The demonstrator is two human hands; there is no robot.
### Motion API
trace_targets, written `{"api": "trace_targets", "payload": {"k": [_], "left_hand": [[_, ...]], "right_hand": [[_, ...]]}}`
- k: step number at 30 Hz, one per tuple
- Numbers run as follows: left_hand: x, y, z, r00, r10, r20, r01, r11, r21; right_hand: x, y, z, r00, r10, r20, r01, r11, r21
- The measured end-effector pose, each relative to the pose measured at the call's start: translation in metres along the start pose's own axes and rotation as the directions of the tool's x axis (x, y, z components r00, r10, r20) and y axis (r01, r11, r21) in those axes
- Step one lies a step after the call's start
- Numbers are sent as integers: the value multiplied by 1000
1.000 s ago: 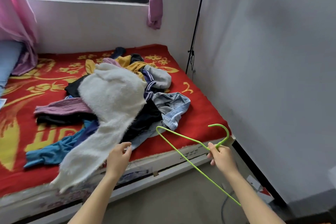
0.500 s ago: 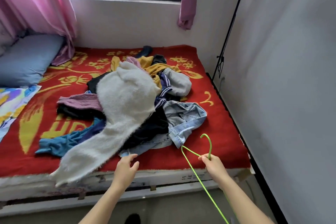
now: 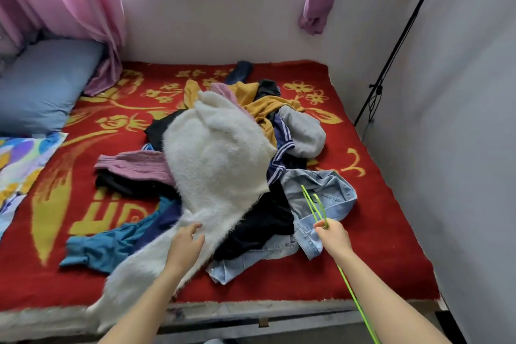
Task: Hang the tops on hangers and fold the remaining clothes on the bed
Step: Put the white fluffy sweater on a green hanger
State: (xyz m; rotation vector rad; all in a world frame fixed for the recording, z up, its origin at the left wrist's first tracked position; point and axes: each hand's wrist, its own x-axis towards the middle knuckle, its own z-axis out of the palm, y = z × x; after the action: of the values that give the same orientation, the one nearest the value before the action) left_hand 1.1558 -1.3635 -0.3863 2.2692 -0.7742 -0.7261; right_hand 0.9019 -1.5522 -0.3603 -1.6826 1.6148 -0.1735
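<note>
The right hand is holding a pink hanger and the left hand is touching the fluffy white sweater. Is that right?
Not quite: the hanger is green, not pink. The head view shows the right hand holding the green hanger while the left hand touches the fluffy white sweater.

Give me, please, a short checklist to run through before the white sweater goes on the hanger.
1. Hanger held: ok, the right hand pinches it near the hook.
2. Sweater gripped: not ok, the left hand only rests on it.
3. Sweater on top of the pile: ok.
4. Sweater's neck opening found: cannot tell, none shows.
5. Hanger clear of the denim: cannot tell, they overlap in this view.
</note>
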Motion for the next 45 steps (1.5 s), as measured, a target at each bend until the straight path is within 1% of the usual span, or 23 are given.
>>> {"api": "trace_targets", "payload": {"k": [4,6,8,10,12,19,21,22,24,26,30,33,36,39,42,45], "left_hand": [[51,-2,-24,1000,1,7,-1,1000,-16],[70,-11,-34,999,-32,24,32,999,-12],[82,-21,-39,998,-55,28,55,998,-14],[94,-27,-41,996,-80,30,81,996,-24],[106,-29,-40,994,-102,44,103,994,-24],[127,-20,-35,988,-135,71,134,991,8],[133,-16,-39,988,-142,68,141,990,23],[137,-15,-40,987,-148,60,147,989,31],[147,-12,-41,983,-176,43,175,984,38],[158,-10,-37,979,-201,23,200,979,41],[179,-1,-28,976,-217,18,216,975,50],[188,3,-19,972,-226,64,221,972,77],[187,2,-15,965,-247,89,239,966,96],[181,-2,-16,960,-260,103,250,963,99],[176,-4,-19,959,-257,117,245,964,106],[175,-3,-22,962,-234,140,220,970,104]], "right_hand": [[24,-24,30,994,102,-29,-104,993,-59],[31,-32,46,988,138,-74,-144,987,-78],[38,-38,58,987,114,-111,-124,988,-88],[55,-44,68,989,89,-118,-99,992,-81],[77,-50,75,988,117,-101,-121,992,-30],[141,-69,99,976,208,-61,-207,978,28],[156,-75,107,971,229,-62,-230,973,-8],[164,-77,112,972,233,-42,-235,970,-57],[179,-77,124,974,224,44,-218,970,-108],[193,-74,139,965,228,130,-225,973,-43],[223,-78,165,943,289,162,-309,945,110],[236,-86,179,927,349,136,-368,915,166],[237,-91,186,920,382,85,-391,897,207],[229,-90,182,918,394,49,-393,886,245],[216,-87,175,923,384,24,-379,897,226],[198,-93,169,923,385,-19,-362,881,305]]}}
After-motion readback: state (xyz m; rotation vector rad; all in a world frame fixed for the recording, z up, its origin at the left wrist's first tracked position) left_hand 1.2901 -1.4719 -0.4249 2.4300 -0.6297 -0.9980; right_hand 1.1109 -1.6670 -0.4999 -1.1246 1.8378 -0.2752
